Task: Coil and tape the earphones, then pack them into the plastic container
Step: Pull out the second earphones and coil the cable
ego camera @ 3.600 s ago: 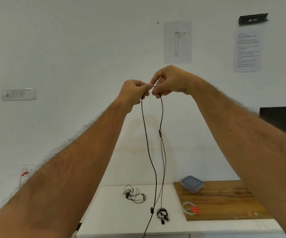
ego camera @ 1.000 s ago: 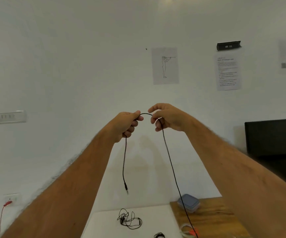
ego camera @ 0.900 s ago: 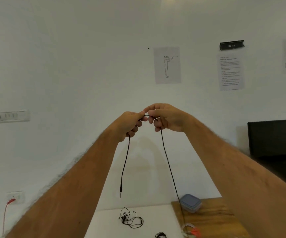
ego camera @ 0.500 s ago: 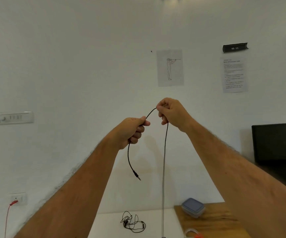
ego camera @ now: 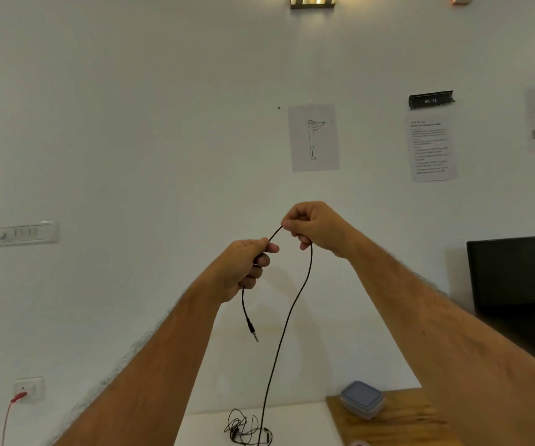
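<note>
White wall is filling the background, with both arms reaching up in front of it. Left hand [ego camera: 243, 265] is curling its fingers round the black earphone cable [ego camera: 295, 304], and the jack plug [ego camera: 253, 333] is dangling just below that fist. Right hand [ego camera: 313, 225], slightly higher, is pinching the same cable, which is hanging down toward the white tabletop [ego camera: 298, 423]. A tangled second set of earphones [ego camera: 247, 429] is lying there. Nearby, the lidded plastic container [ego camera: 362, 399] is sitting on a wooden board [ego camera: 401, 423].
</note>
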`<state>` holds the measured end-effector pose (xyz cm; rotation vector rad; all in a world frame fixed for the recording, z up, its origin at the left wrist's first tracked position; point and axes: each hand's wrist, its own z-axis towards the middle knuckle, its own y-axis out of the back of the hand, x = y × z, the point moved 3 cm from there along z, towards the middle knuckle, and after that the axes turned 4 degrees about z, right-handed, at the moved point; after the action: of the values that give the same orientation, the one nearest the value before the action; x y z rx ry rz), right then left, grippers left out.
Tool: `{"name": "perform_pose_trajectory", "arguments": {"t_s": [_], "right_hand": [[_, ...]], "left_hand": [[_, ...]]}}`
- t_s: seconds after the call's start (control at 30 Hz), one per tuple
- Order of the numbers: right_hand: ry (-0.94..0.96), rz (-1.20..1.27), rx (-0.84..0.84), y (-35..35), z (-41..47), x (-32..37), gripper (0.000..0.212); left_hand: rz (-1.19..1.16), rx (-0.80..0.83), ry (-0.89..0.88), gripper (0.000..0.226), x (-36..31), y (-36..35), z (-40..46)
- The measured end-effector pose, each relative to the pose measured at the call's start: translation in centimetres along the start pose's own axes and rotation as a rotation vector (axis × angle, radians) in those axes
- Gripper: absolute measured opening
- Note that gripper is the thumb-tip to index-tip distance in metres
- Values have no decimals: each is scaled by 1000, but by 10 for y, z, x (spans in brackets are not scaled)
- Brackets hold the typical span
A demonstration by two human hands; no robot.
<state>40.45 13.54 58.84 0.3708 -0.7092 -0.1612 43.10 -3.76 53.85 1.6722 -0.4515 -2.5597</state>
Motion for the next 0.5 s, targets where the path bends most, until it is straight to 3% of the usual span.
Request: {"name": "perform_pose_trajectory", "arguments": {"t_s": [0.5], "right_hand": [[36, 17, -315, 18, 4, -16, 10]], "left_hand": [[-136, 70, 13, 33, 15, -7, -22]]}}
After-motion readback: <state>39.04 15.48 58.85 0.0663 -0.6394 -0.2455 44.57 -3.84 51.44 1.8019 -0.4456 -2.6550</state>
